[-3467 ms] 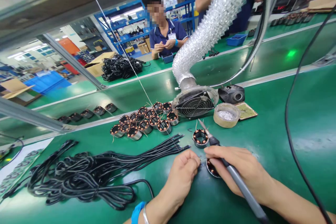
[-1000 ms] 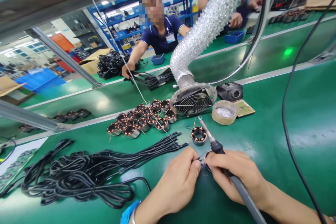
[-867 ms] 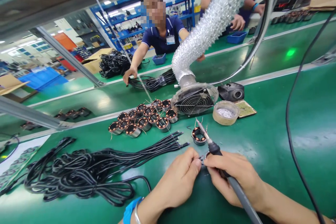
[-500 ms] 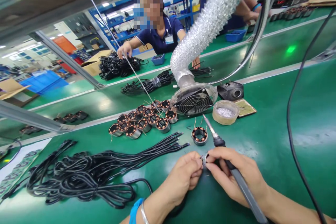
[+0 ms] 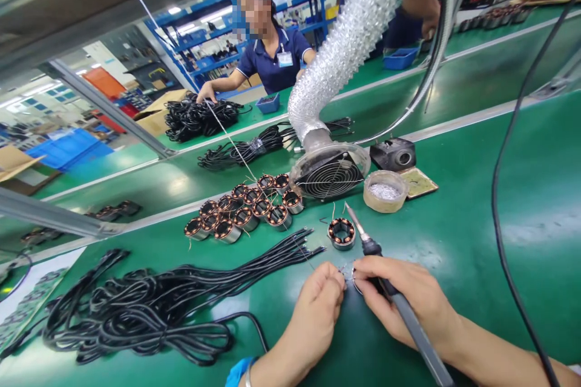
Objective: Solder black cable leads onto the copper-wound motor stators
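The green bench point(image 5: 490, 242) spreads under everything near the hands. Over it comes a ribbed silver duct point(image 5: 358, 30), ending in a fume extractor with a round fan guard point(image 5: 333, 178). At left sprawls a bundle of black cables point(image 5: 149, 314), behind it a cluster of copper-wound stators point(image 5: 245, 221). The right hand point(image 5: 411, 296) has its grip closed around a soldering iron point(image 5: 420, 329), tip pointing away from the wearer; the left hand point(image 5: 313, 314), just beside it, has its grip pinched narrow. A tub of silvery bits point(image 5: 385, 205) stands near the extractor. 1 loose stator point(image 5: 341, 246) sits beside the iron's shaft; a 2nd, partly hidden stator point(image 5: 356, 283) lies at the right fingertips. Smallest are the fine wires point(image 5: 342, 271), which the left fingertips seem to hold, between the hands.
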A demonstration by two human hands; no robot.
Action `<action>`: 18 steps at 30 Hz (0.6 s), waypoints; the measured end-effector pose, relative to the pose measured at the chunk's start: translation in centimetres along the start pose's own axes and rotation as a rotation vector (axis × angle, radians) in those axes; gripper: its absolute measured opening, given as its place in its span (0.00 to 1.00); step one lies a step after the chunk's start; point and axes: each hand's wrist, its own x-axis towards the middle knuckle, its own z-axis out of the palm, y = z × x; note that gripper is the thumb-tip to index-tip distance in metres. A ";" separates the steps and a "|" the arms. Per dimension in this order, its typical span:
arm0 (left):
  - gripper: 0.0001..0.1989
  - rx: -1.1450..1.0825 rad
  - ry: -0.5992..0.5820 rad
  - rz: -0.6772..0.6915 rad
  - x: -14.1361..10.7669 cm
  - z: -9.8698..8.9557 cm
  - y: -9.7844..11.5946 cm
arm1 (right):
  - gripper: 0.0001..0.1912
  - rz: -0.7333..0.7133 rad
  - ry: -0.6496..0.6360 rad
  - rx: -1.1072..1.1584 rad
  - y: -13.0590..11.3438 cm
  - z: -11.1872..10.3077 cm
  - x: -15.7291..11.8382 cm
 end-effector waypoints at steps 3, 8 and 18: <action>0.19 0.028 0.002 0.012 -0.1 0.0 -0.3 | 0.15 0.017 -0.014 0.014 -0.1 -0.6 -0.2; 0.18 0.037 0.010 0.010 -0.3 -0.2 -0.5 | 0.22 0.016 -0.001 0.041 -0.6 -2.6 -0.5; 0.14 0.064 -0.007 0.031 -0.3 -0.3 -0.8 | 0.13 0.123 -0.103 0.100 -2.3 -6.6 -0.3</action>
